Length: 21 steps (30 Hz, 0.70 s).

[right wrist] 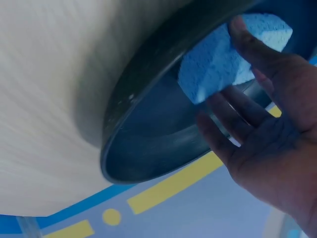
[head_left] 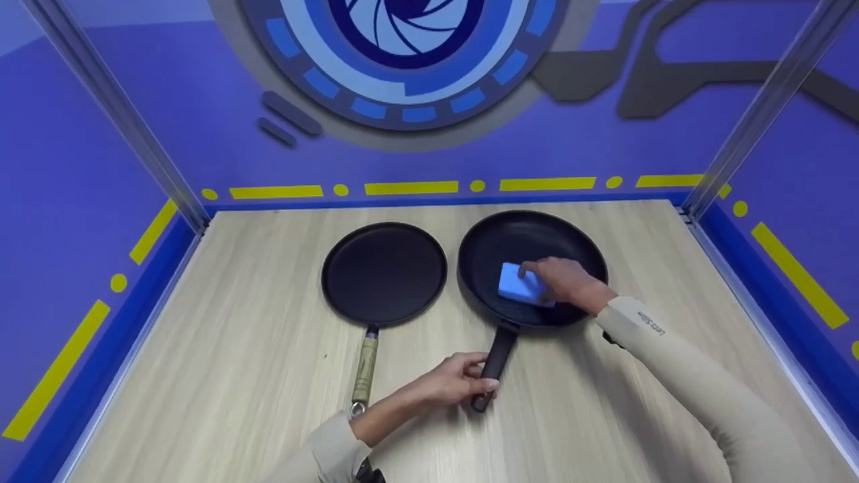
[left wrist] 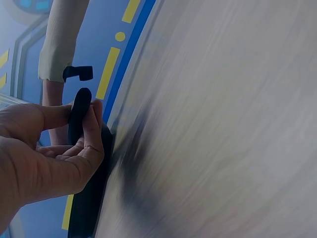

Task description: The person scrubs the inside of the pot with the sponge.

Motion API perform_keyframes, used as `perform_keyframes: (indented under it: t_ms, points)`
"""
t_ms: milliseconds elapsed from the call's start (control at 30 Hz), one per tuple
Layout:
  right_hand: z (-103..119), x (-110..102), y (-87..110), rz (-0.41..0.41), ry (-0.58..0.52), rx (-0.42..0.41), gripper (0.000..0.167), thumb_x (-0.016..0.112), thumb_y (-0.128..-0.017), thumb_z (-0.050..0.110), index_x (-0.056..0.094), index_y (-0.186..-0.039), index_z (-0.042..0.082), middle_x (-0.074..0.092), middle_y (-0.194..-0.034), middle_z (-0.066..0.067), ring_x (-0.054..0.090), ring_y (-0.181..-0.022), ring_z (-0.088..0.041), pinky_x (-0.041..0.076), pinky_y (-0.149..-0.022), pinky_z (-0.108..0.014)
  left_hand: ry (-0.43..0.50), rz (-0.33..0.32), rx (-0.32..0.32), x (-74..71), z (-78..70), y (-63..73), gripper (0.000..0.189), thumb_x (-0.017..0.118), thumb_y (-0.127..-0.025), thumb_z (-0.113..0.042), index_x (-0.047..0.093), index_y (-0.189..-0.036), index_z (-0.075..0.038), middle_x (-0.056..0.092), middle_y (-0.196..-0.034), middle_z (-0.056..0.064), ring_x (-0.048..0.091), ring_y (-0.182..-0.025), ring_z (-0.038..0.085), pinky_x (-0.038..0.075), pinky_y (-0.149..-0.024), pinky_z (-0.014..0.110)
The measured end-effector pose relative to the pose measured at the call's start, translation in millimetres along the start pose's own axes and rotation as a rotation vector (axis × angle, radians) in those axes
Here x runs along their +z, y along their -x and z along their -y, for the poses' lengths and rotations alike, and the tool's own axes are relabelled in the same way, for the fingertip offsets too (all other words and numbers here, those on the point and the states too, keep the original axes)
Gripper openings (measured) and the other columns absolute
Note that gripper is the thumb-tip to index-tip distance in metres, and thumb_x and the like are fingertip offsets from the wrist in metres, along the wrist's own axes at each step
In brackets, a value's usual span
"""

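A deep black frying pan (head_left: 530, 231) stands on the right half of the table, its handle (head_left: 498, 355) pointing toward me. My left hand (head_left: 449, 382) grips that handle near its end, thumb on one side and fingers on the other, as the left wrist view also shows. Inside the pan, my right hand (head_left: 564, 278) pinches a light blue sponge (head_left: 513, 283) low over the pan's floor. In the right wrist view the thumb lies across the sponge (right wrist: 213, 64), and the other fingers reach beneath its edge.
Left of the frying pan lies a flat black griddle pan (head_left: 384, 272) with a greenish handle (head_left: 364, 369) ending in a metal ring. Blue panels with yellow dashes (head_left: 411, 188) wall the wooden table (head_left: 255, 288) at the back and both sides.
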State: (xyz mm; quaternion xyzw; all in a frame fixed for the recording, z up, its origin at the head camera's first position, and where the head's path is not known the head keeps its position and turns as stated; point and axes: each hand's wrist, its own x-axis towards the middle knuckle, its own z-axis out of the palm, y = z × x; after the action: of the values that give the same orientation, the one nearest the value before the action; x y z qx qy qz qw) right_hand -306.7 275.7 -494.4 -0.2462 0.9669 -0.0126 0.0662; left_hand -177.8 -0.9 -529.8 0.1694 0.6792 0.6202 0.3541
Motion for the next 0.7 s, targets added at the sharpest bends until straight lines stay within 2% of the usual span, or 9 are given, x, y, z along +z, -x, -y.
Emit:
perform_keyframes:
  t_ms: [167, 300, 467, 567, 700]
  points:
    - [-21.5, 10.6, -12.1, -0.037, -0.038, 0.150, 0.048, 0.078, -0.088, 0.009, 0.059, -0.132, 0.004, 0.069, -0.113, -0.028, 0.066, -0.103, -0.046, 0.056, -0.085, -0.058, 0.011, -0.003, -0.027, 3.0, 3.6, 5.5, 0.040, 0.061, -0.100, -0.001, 0.055, -0.140, 0.002, 0.072, -0.112, 0.028, 0.066, -0.083, 0.008, 0.053, -0.073, 0.020]
    - [-33.9, 19.2, -14.1, -0.029, -0.027, 0.245, 0.045, 0.070, -0.095, 0.010, 0.053, -0.134, -0.003, 0.065, -0.117, -0.032, 0.062, -0.109, -0.050, 0.054, -0.089, -0.060, 0.024, 0.007, -0.031, 5.2, 6.6, 9.2, 0.038, 0.061, -0.100, 0.000, 0.056, -0.138, 0.003, 0.071, -0.112, 0.030, 0.065, -0.081, 0.007, 0.052, -0.072, 0.019]
    - [-37.1, 24.4, -12.4, -0.018, -0.029, 0.292, 0.039, 0.066, -0.096, 0.011, 0.052, -0.129, -0.005, 0.063, -0.114, -0.035, 0.060, -0.110, -0.052, 0.053, -0.090, -0.062, 0.018, 0.016, -0.030, 6.0, 7.7, 10.5, 0.041, 0.061, -0.100, -0.001, 0.054, -0.140, 0.003, 0.072, -0.109, 0.027, 0.064, -0.080, 0.007, 0.051, -0.072, 0.019]
    - [-33.2, 23.1, -9.0, -0.034, -0.024, 0.316, 0.033, 0.062, -0.097, 0.007, 0.051, -0.124, -0.008, 0.062, -0.110, -0.037, 0.059, -0.107, -0.053, 0.054, -0.085, -0.062, -0.005, -0.015, -0.031, 3.0, 5.9, 10.7, 0.044, 0.063, -0.099, -0.002, 0.054, -0.141, 0.003, 0.074, -0.106, 0.022, 0.064, -0.080, 0.007, 0.051, -0.073, 0.020]
    - [-30.1, 16.9, -1.5, -0.022, -0.032, 0.346, 0.031, 0.062, -0.095, 0.009, 0.053, -0.116, -0.012, 0.063, -0.105, -0.038, 0.062, -0.100, -0.054, 0.056, -0.079, -0.061, -0.041, -0.050, -0.027, -4.9, 3.3, 10.5, 0.044, 0.065, -0.097, -0.002, 0.055, -0.140, 0.004, 0.074, -0.097, 0.009, 0.062, -0.080, 0.007, 0.050, -0.072, 0.019]
